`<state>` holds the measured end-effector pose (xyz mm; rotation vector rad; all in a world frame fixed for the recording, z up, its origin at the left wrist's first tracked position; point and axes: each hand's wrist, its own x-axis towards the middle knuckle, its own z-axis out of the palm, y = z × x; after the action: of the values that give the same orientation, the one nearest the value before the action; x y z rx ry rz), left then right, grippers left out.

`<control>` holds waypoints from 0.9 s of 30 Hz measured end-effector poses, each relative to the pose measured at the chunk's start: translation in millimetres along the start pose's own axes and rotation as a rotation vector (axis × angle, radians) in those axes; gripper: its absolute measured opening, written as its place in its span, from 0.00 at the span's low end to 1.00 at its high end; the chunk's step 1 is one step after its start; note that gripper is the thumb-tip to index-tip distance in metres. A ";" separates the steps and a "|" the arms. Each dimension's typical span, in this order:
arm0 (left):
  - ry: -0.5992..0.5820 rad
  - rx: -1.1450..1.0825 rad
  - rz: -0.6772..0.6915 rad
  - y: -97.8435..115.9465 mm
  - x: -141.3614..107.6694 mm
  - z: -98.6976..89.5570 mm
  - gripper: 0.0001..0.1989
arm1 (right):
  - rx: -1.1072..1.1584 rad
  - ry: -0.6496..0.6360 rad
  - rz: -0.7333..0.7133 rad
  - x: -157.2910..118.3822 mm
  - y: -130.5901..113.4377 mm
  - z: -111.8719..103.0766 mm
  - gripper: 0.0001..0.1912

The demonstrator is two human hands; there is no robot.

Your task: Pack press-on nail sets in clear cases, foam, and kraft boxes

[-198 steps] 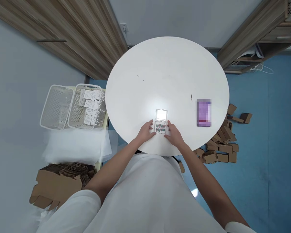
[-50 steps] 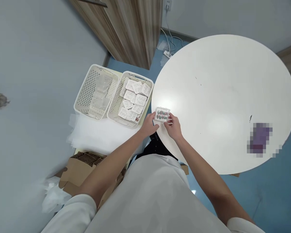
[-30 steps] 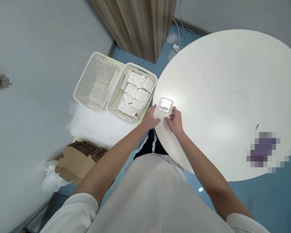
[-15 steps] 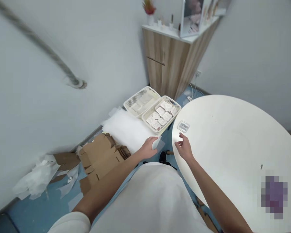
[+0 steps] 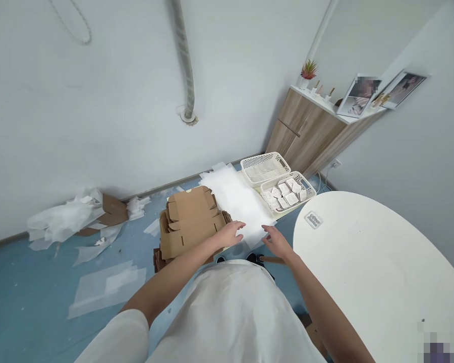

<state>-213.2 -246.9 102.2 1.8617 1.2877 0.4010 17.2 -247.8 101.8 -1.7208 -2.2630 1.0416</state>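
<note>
Presently: white sheets (image 5: 239,197) within reach, nothing gripped.
Left hand (image 5: 229,235) and right hand (image 5: 279,244) hang by the near end, fingers loosely parted; contact unclear. Sheets lie between flattened cardboard (image 5: 192,214) and two baskets (image 5: 301,180); a clear case (image 5: 313,220) rests on the round table (image 5: 366,267). Judgement: thin sheets probably cling, so part one at a corner, lightly, and lift it level.
</note>
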 end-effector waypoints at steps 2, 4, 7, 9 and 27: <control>0.003 0.015 0.014 -7.7 -3.1 -2.9 0.21 | -0.112 -0.087 -0.016 6.7 -7.2 6.5 0.24; 0.004 0.025 0.029 -13.2 -4.4 -5.4 0.20 | -0.217 -0.161 -0.039 11.4 -12.2 11.5 0.24; 0.000 0.031 0.055 -16.8 -1.5 -8.0 0.20 | -0.307 -0.221 -0.051 16.6 -15.3 14.8 0.24; -0.007 0.024 0.068 -17.1 4.2 -9.0 0.20 | -0.339 -0.232 -0.024 20.6 -14.8 14.8 0.23; -0.112 -0.095 -0.294 -55.2 108.9 -4.3 0.26 | -0.180 -0.191 0.136 155.8 19.0 19.6 0.24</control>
<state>-204.0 -140.6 42.6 1.5636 1.4136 0.1955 -31.3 -116.3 28.5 -1.9477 -2.4522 1.1022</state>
